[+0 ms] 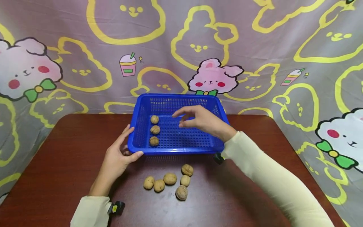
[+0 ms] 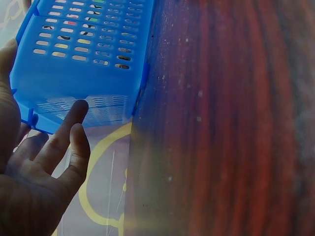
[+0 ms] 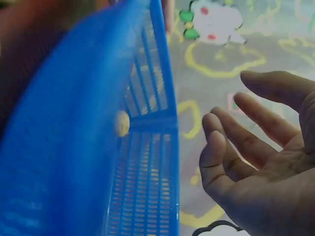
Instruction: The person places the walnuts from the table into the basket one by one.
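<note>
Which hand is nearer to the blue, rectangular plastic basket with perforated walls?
Left. The left hand holds the blue, rectangular plastic basket at its near left corner; the right hand hangs above its inside, not touching it.

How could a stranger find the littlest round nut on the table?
Find the blue plastic basket with holes on the reddish-brown table. In front of it lie six tan nuts, the rightmost three in a rough line. The little pale round nut is that line's middle one, smaller than both wrinkly brown nuts beside it.
</note>
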The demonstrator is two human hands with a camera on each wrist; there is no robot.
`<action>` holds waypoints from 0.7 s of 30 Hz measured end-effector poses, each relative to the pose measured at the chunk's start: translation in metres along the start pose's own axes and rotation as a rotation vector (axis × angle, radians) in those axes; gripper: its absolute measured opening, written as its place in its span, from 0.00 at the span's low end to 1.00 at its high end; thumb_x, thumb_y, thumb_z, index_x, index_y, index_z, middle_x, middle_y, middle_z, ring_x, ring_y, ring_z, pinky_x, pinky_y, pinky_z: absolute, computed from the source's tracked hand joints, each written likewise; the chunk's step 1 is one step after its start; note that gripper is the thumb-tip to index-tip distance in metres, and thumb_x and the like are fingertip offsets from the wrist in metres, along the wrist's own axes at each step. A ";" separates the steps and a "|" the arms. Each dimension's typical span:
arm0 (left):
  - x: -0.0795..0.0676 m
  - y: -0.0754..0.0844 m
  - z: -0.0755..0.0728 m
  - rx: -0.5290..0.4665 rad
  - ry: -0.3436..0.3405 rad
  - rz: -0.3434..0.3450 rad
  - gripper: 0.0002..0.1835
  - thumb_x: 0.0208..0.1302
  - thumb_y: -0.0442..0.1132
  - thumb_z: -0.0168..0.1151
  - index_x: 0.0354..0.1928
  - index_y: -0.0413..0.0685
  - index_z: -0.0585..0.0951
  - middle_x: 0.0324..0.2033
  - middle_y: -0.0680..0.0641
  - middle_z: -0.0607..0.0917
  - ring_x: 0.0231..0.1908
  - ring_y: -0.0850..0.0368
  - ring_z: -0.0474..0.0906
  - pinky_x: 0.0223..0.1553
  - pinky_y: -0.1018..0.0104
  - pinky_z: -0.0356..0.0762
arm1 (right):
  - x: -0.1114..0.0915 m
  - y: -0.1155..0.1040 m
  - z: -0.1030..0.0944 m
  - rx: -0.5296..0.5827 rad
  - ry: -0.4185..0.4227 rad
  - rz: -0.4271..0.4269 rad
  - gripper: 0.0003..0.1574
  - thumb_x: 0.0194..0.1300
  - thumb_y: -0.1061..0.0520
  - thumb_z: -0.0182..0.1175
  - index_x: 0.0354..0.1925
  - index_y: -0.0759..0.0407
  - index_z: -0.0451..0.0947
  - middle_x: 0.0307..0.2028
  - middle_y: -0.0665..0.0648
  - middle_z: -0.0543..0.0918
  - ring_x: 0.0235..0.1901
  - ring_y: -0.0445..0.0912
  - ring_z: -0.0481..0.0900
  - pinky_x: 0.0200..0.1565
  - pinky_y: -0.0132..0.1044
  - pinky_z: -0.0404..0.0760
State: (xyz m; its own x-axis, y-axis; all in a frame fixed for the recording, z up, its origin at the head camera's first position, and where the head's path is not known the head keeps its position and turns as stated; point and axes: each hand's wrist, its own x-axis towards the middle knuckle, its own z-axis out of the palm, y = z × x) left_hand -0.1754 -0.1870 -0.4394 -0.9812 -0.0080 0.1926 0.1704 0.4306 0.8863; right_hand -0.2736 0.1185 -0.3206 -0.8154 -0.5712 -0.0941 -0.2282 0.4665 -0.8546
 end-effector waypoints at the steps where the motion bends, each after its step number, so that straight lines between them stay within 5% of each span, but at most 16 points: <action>1: -0.001 0.000 -0.001 0.000 0.000 -0.004 0.49 0.57 0.35 0.81 0.79 0.53 0.67 0.82 0.53 0.60 0.57 0.42 0.83 0.45 0.85 0.78 | -0.011 0.001 0.003 -0.004 0.013 -0.015 0.19 0.70 0.56 0.69 0.58 0.44 0.85 0.55 0.51 0.87 0.53 0.48 0.84 0.56 0.46 0.82; 6: -0.001 0.001 -0.003 -0.013 -0.006 -0.009 0.48 0.57 0.35 0.81 0.79 0.53 0.68 0.82 0.52 0.59 0.58 0.42 0.83 0.45 0.85 0.78 | -0.062 0.005 0.017 -0.008 0.059 -0.131 0.19 0.69 0.59 0.68 0.56 0.43 0.86 0.54 0.46 0.87 0.50 0.47 0.84 0.47 0.42 0.85; 13: -0.002 -0.003 -0.004 -0.005 0.005 0.002 0.48 0.56 0.35 0.81 0.78 0.53 0.69 0.82 0.52 0.61 0.52 0.56 0.84 0.45 0.84 0.79 | -0.104 0.035 0.052 0.109 0.007 -0.341 0.15 0.70 0.68 0.65 0.53 0.60 0.86 0.49 0.62 0.88 0.44 0.45 0.84 0.44 0.35 0.84; 21: -0.001 -0.003 -0.004 0.004 -0.005 -0.009 0.48 0.58 0.37 0.81 0.79 0.56 0.68 0.82 0.55 0.60 0.50 0.64 0.83 0.44 0.80 0.80 | -0.108 0.082 0.076 0.176 0.053 -0.222 0.17 0.70 0.67 0.64 0.56 0.63 0.84 0.50 0.67 0.87 0.39 0.40 0.83 0.38 0.33 0.84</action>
State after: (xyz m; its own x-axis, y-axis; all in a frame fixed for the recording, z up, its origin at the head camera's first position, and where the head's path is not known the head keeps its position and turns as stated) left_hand -0.1747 -0.1912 -0.4403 -0.9832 -0.0075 0.1825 0.1612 0.4339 0.8864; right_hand -0.1637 0.1675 -0.4189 -0.7838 -0.6076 0.1281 -0.3119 0.2068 -0.9273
